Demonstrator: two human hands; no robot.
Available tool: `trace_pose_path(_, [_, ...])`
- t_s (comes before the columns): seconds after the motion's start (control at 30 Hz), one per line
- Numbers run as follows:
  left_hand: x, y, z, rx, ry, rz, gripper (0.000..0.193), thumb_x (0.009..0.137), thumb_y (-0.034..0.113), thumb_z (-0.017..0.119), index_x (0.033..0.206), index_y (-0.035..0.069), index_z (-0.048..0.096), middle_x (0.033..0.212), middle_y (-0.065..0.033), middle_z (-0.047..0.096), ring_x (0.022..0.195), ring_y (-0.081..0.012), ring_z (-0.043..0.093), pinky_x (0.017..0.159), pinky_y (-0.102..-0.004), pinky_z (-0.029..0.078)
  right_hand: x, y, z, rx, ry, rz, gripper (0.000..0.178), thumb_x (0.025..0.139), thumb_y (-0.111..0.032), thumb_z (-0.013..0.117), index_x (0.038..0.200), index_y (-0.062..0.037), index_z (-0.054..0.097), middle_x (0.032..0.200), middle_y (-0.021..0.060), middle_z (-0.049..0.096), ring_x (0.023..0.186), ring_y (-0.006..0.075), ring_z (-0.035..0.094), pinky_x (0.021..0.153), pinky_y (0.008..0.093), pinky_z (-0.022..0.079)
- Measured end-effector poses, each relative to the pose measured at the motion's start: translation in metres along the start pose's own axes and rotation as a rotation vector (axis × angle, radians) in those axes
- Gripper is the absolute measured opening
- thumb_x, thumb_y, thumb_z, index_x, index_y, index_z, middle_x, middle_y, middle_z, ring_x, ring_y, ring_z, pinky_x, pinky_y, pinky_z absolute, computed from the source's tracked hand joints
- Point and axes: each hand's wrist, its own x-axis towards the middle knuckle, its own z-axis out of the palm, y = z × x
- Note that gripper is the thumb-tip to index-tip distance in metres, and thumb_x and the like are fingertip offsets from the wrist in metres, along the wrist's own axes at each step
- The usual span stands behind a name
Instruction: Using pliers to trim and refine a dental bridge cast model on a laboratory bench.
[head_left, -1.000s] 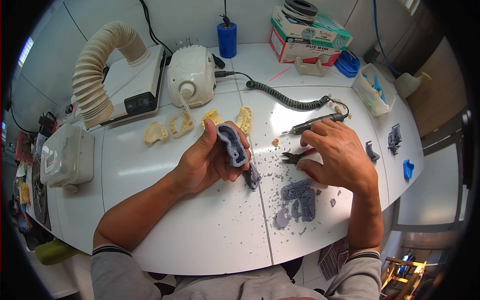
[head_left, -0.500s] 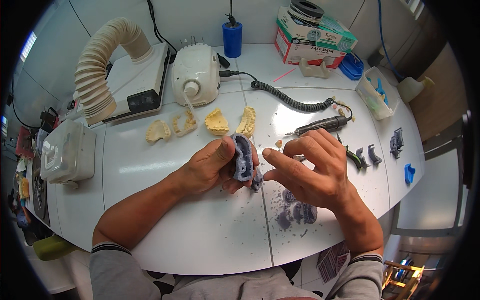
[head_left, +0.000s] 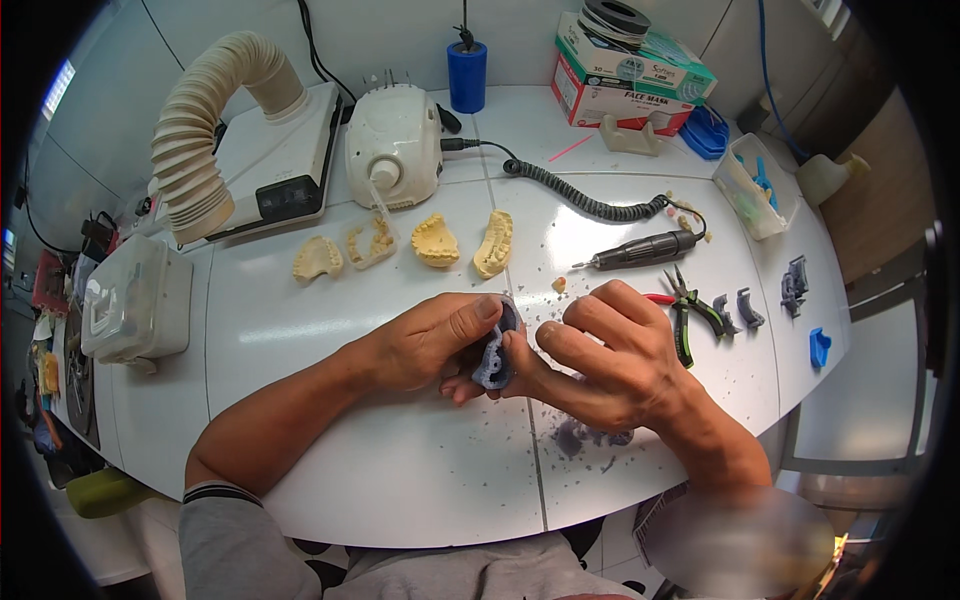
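Note:
My left hand [head_left: 440, 340] is closed round a grey-purple, curved dental mould [head_left: 493, 365], its thumb over the upper part and the hollow side showing. The thumb of my right hand [head_left: 615, 360] presses on the mould's right edge, and the other fingers are curled above. Part of the mould is hidden under the fingers. Purple-grey scraps [head_left: 572, 437] lie on the table below my right hand, which covers some of them. Pliers with black and green handles [head_left: 682, 325] rest just beyond that hand.
Yellowish plaster dental models [head_left: 435, 243] stand beyond my hands. A black rotary handpiece [head_left: 645, 250] lies at the right, its coiled cord running to a white control unit [head_left: 392, 150]. Further right are grey mould pieces [head_left: 748, 309] and a small blue piece [head_left: 820, 347]. A ribbed hose [head_left: 190, 130] arches at left.
The mould has turned and dropped slightly toward me. My right hand has come in to touch it with the thumb. More of the pliers shows, and less of the scrap pile.

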Motion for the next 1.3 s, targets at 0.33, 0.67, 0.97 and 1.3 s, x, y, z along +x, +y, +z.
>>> trace_pose_path(0.33, [0.0, 0.004, 0.005, 0.067, -0.055, -0.038, 0.055, 0.118, 0.052, 0.027, 0.107, 0.009, 0.06, 0.079, -0.0007, 0.063, 0.059, -0.0061, 0.06, 0.052, -0.0211, 0.047, 0.0, 0.002, 0.003, 0.228, -0.008, -0.172, 0.013, 0.072, -0.012, 0.077, 0.08, -0.0106, 0.066, 0.086, -0.0006, 0.05, 0.073, 0.0124, 0.055, 0.054, 0.0295, 0.041])
trace_pose_path(0.67, [0.004, 0.007, 0.007, 0.217, -0.116, -0.016, 0.059, 0.115, 0.058, 0.029, 0.109, 0.007, 0.059, 0.078, -0.0014, 0.062, 0.059, -0.0081, 0.06, 0.052, -0.023, 0.046, -0.005, 0.002, 0.005, 0.477, -0.062, -0.175, 0.014, 0.073, -0.015, 0.073, 0.08, -0.0134, 0.06, 0.083, -0.0007, 0.046, 0.074, 0.0156, 0.055, 0.06, 0.0324, 0.043])
trace_pose_path(0.97, [-0.005, -0.003, -0.006, 0.09, 0.094, 0.379, 0.048, 0.106, 0.052, 0.062, 0.115, 0.006, 0.061, 0.091, -0.0023, 0.065, 0.069, -0.0101, 0.066, 0.059, -0.0229, 0.053, -0.005, 0.012, 0.002, 0.509, 0.201, 0.025, 0.02, 0.069, -0.003, 0.074, 0.088, -0.0073, 0.073, 0.075, 0.0024, 0.056, 0.06, 0.0167, 0.057, 0.049, 0.0319, 0.043])
trace_pose_path(1.3, [-0.053, 0.06, 0.02, 1.248, 0.54, 0.172, 0.03, 0.083, 0.007, 0.083, 0.111, 0.004, 0.073, 0.097, -0.0055, 0.066, 0.072, -0.0106, 0.058, 0.065, -0.025, 0.047, -0.019, 0.045, -0.001, 0.27, 0.269, 0.224, 0.031, 0.082, 0.009, 0.074, 0.109, -0.0058, 0.077, 0.08, 0.0057, 0.058, 0.063, 0.0165, 0.059, 0.052, 0.033, 0.045])
